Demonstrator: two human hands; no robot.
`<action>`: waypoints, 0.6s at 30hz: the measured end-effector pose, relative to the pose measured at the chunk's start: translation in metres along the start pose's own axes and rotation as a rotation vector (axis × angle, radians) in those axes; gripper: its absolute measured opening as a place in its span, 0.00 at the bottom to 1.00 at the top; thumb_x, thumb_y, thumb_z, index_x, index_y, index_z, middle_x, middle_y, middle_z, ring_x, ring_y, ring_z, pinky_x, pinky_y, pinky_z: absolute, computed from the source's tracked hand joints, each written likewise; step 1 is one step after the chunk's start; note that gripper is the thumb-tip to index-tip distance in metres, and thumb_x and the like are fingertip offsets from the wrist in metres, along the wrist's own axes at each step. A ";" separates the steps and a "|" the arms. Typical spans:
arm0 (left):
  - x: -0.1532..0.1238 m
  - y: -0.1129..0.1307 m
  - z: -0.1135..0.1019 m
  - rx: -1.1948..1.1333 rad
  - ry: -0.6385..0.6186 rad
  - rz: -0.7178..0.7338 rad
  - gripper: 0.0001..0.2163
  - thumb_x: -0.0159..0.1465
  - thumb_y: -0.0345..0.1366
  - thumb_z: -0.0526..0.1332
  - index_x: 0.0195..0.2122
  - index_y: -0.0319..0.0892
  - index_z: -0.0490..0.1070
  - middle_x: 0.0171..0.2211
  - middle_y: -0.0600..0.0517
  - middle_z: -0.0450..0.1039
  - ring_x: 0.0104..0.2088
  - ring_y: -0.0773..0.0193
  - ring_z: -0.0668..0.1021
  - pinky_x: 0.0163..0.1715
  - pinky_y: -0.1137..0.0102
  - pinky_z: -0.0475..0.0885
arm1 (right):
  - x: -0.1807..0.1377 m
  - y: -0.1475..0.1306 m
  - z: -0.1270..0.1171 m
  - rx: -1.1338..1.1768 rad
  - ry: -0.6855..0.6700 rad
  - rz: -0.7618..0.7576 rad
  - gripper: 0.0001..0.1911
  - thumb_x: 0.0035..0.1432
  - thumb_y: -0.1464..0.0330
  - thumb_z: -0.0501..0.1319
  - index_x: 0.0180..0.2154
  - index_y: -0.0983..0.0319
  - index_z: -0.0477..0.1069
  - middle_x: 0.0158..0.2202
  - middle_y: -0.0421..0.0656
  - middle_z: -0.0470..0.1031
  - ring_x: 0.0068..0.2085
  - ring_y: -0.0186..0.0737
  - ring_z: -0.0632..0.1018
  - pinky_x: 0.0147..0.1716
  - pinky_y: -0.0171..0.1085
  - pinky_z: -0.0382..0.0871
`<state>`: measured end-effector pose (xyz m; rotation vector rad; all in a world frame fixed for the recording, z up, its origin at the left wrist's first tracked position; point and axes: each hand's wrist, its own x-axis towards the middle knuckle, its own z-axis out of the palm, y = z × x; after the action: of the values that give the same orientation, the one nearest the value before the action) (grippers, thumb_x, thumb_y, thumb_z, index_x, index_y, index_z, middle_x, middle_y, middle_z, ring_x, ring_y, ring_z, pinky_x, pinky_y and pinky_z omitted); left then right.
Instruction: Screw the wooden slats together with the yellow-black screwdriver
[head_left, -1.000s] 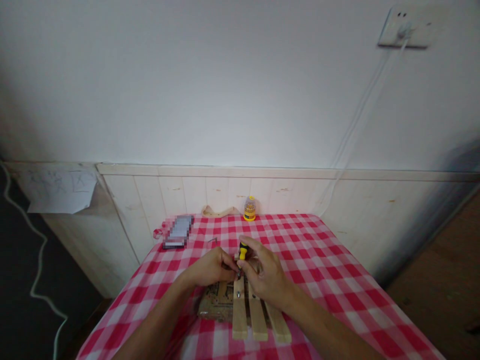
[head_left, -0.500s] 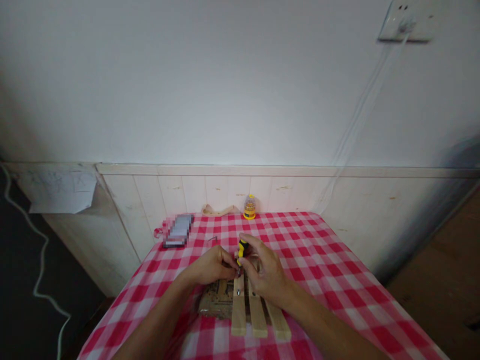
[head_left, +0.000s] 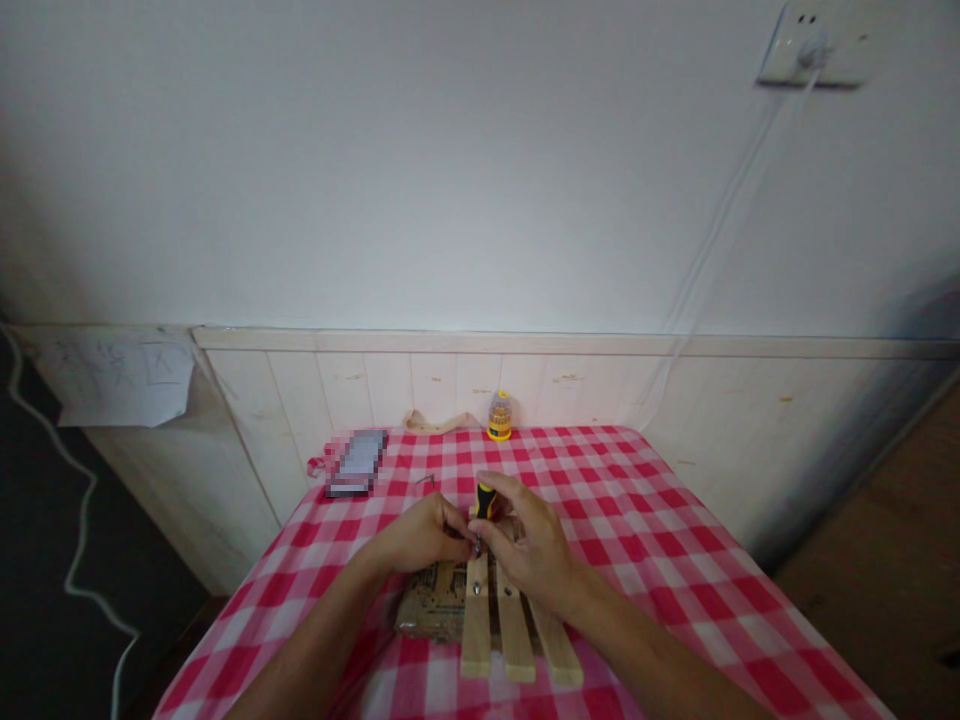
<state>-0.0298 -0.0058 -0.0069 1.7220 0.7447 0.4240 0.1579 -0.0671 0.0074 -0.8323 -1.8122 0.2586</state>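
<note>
My right hand (head_left: 536, 545) is closed around a short yellow-and-black screwdriver (head_left: 486, 500), which stands nearly upright over the leftmost wooden slat (head_left: 477, 630). Beside its tip, the fingers of my left hand (head_left: 427, 530) pinch at a small metal piece, perhaps a screw, too small to make out for sure. Closer to me on that slat a second metal fastener (head_left: 477, 589) stands up. A middle slat (head_left: 517, 640) with a dark hole and a right slat (head_left: 556, 645) lie alongside. All three rest across a brown taped package (head_left: 431, 610), partly hidden by my hands.
A red-and-white checked cloth (head_left: 645, 560) covers the table. Toward the back lie a blurred phone (head_left: 360, 460), a hex key (head_left: 427, 480), a curved wooden piece (head_left: 437, 425) and a clear bottle with a yellow base (head_left: 499, 415). The wall (head_left: 480, 200) rises behind.
The screwdriver handle has turned a little in my right hand, showing more black. Both hands stay at almost the same place on the slat.
</note>
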 end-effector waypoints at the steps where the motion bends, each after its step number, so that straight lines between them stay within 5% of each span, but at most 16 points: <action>1: 0.000 0.000 0.000 -0.001 -0.001 0.000 0.09 0.53 0.36 0.65 0.25 0.35 0.80 0.18 0.58 0.62 0.21 0.73 0.59 0.22 0.74 0.52 | 0.000 0.000 0.000 -0.001 0.000 -0.002 0.26 0.61 0.74 0.65 0.59 0.54 0.66 0.48 0.46 0.81 0.45 0.44 0.83 0.43 0.41 0.79; 9: 0.001 -0.001 0.001 0.007 0.009 -0.007 0.11 0.54 0.38 0.67 0.31 0.34 0.83 0.21 0.55 0.71 0.23 0.72 0.64 0.25 0.74 0.57 | -0.002 -0.005 -0.005 -0.078 -0.038 -0.107 0.29 0.61 0.77 0.59 0.62 0.57 0.63 0.52 0.49 0.79 0.47 0.45 0.83 0.47 0.43 0.79; 18: -0.001 0.002 0.001 0.019 0.019 0.008 0.09 0.54 0.37 0.66 0.29 0.36 0.83 0.21 0.55 0.73 0.22 0.71 0.64 0.25 0.74 0.58 | -0.002 0.001 -0.002 -0.008 -0.051 0.017 0.28 0.62 0.76 0.59 0.62 0.55 0.63 0.48 0.46 0.81 0.43 0.42 0.83 0.43 0.41 0.80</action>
<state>-0.0292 -0.0075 -0.0050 1.7419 0.7576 0.4403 0.1600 -0.0681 0.0062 -0.8535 -1.8550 0.2862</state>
